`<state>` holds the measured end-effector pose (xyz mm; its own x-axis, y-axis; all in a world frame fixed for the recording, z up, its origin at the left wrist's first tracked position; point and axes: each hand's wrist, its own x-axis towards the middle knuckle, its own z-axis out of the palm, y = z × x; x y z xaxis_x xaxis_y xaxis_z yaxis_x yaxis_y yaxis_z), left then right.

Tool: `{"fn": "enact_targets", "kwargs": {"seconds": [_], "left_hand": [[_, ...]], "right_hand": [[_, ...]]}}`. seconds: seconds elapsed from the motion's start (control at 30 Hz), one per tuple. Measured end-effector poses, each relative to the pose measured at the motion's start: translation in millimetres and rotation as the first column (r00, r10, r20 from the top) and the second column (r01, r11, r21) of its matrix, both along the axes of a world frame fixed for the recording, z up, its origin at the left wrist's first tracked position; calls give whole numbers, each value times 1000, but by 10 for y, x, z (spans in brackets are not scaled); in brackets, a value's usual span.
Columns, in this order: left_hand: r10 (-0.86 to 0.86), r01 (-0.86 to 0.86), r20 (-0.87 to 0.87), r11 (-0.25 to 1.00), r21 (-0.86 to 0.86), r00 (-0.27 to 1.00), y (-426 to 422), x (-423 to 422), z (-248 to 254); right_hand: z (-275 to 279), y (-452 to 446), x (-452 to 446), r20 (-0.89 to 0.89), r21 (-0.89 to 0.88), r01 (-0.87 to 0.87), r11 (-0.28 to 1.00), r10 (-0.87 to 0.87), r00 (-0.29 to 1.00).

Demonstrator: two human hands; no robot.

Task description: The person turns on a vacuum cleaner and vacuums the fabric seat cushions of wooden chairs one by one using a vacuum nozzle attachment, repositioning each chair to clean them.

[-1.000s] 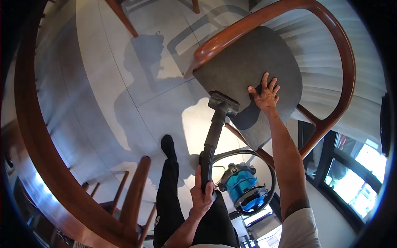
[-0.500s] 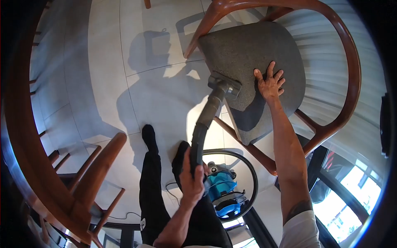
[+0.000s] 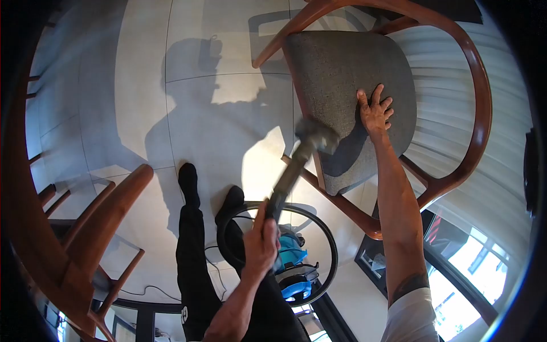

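Note:
My left hand [image 3: 261,246] is wrapped around the dark handle of a vacuum cleaner wand [image 3: 289,181]. The wand slants up to a wide floor nozzle [image 3: 317,135], blurred by motion, at the near left edge of a grey fabric chair seat [image 3: 330,74]. Whether the nozzle touches the fabric I cannot tell. Flat on the seat, right of the nozzle, rests my right hand [image 3: 375,115] with its fingers spread. A black hose [image 3: 335,251] loops from the wand around the blue vacuum cleaner [image 3: 292,252] by my legs.
The chair's curved wooden armrest [image 3: 483,97] stands before a white curtain [image 3: 441,85]. A second wooden chair [image 3: 108,214] and a large wooden table edge [image 3: 23,188] are at left. A thin cord [image 3: 151,289] runs over the tiled floor [image 3: 211,122]. A window [image 3: 464,285] is at lower right.
The nozzle has moved back toward me along the seat's left edge, and my left hand has come slightly lower. The hose loop has shifted left. My right hand stays on the seat.

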<state>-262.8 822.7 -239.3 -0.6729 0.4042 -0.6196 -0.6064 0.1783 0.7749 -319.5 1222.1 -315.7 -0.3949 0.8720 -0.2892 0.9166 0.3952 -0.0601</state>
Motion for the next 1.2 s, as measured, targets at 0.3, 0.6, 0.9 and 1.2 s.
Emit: {"fn": "enact_targets", "kwargs": {"seconds": [0.3, 0.6, 0.9, 1.2], "left_hand": [[66, -66, 13, 997, 34, 998, 285, -355, -373], [-196, 201, 152, 979, -17, 969, -403, 701, -97], [-815, 717, -299, 578, -389, 496, -1195, 614, 422], [-860, 849, -473, 388, -359, 193, 855, 1577, 282]], "right_hand": [[-26, -15, 16, 6, 10, 6, 1000, -6, 1000], [-38, 4, -8, -19, 24, -1, 1000, 2, 1000], [837, -1713, 887, -570, -67, -95, 993, 40, 821], [1765, -4312, 2892, -421, -845, 319, 429, -902, 97]]}}
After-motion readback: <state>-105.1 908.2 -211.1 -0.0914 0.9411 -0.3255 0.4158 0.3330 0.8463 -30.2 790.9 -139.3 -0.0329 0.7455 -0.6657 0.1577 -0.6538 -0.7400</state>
